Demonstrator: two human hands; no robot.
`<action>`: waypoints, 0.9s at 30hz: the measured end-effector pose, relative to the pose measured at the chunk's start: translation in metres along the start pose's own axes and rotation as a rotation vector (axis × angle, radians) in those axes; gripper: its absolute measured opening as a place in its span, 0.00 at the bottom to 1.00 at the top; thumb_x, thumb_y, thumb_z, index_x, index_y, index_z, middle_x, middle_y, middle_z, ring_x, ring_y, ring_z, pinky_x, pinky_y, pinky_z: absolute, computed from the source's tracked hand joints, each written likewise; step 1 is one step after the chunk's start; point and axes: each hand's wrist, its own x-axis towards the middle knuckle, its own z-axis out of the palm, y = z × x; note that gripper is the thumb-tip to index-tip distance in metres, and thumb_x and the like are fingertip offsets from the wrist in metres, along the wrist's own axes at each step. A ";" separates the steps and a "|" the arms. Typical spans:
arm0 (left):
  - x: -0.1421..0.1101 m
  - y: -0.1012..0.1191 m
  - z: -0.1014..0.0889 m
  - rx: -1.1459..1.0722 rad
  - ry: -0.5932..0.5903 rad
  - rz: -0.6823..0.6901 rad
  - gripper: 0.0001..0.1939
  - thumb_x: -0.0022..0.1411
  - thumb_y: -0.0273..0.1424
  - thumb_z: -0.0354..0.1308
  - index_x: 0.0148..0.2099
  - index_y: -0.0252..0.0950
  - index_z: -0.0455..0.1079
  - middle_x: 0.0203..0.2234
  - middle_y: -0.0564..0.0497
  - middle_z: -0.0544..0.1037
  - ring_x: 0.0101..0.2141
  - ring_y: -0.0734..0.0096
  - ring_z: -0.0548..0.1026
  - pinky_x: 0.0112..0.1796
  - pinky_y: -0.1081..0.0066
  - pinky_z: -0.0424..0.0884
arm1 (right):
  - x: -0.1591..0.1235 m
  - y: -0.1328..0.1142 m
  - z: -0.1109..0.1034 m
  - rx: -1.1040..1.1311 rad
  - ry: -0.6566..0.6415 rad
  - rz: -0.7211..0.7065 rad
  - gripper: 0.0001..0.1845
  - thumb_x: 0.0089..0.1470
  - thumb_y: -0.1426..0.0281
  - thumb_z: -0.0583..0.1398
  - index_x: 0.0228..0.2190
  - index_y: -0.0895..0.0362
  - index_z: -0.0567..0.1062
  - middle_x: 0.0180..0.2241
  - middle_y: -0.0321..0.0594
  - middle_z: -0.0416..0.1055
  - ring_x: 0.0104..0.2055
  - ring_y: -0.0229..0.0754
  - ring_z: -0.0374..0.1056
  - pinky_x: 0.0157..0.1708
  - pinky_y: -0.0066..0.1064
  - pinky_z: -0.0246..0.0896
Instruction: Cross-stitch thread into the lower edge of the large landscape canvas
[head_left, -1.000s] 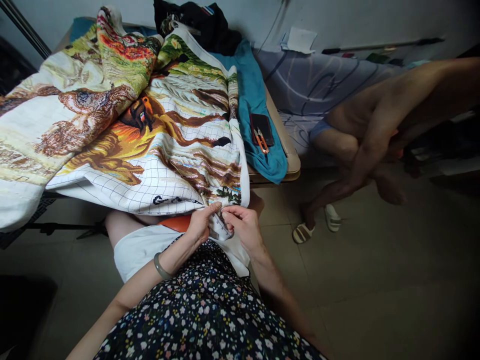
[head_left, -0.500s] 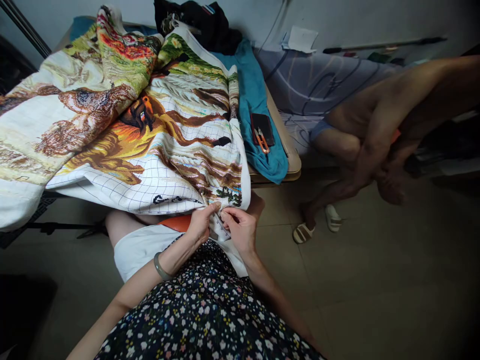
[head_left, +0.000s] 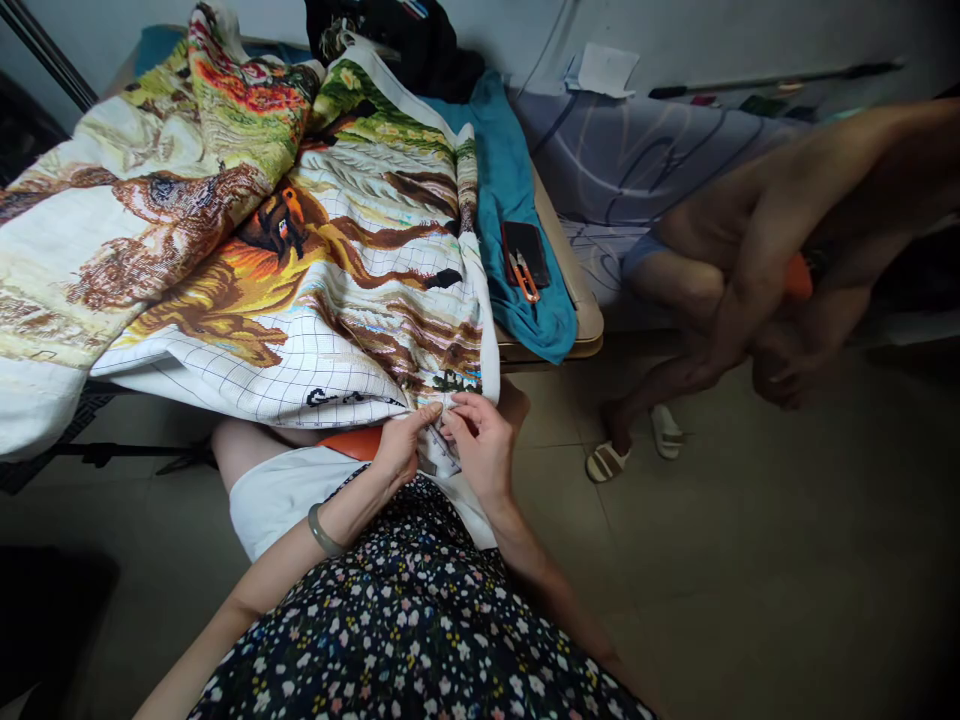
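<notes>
A large cross-stitch cloth [head_left: 352,300], printed with a grid and partly stitched, spreads from the table down to my lap. At its near edge my left hand [head_left: 401,445] grips the fabric, thumb on top and fingers underneath. Close beside it, my right hand [head_left: 480,445] has thumb and forefinger pinched together at the same edge. Whatever lies between those fingertips is too small to make out. Below my hands, a folded strip of the cloth with dark markings shows between them.
Orange-handled thread snips [head_left: 523,275] lie on a dark flat case [head_left: 534,250] over a teal cloth [head_left: 502,165] at the table's right edge. A dark bundle [head_left: 420,50] sits at the back. To the right, another person [head_left: 757,240] sits leaning forward, feet in slippers.
My right hand has turned slightly and shifted upward at the cloth's edge, its fingers lifting. My left hand stays put. The seated person's hands have moved a little.
</notes>
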 end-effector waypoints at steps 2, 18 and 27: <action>0.001 0.000 -0.003 0.010 -0.023 0.005 0.20 0.31 0.35 0.76 0.28 0.31 0.77 0.26 0.46 0.81 0.28 0.66 0.77 0.37 0.67 0.72 | 0.006 -0.004 -0.003 -0.155 -0.064 -0.077 0.09 0.56 0.66 0.57 0.37 0.55 0.74 0.28 0.37 0.76 0.25 0.39 0.72 0.31 0.30 0.68; 0.007 -0.003 -0.013 0.111 0.026 0.038 0.20 0.29 0.29 0.76 0.30 0.32 0.78 0.30 0.45 0.83 0.35 0.58 0.80 0.39 0.65 0.74 | 0.041 -0.033 -0.033 0.385 -0.078 0.002 0.17 0.55 0.52 0.58 0.33 0.51 0.61 0.25 0.30 0.71 0.17 0.32 0.64 0.18 0.25 0.62; 0.008 -0.003 -0.014 0.120 0.041 0.031 0.21 0.28 0.29 0.76 0.30 0.32 0.78 0.32 0.44 0.83 0.33 0.60 0.80 0.41 0.65 0.74 | 0.056 -0.041 -0.057 0.587 0.016 -0.152 0.14 0.52 0.57 0.64 0.31 0.50 0.66 0.18 0.23 0.61 0.16 0.29 0.55 0.35 0.36 0.74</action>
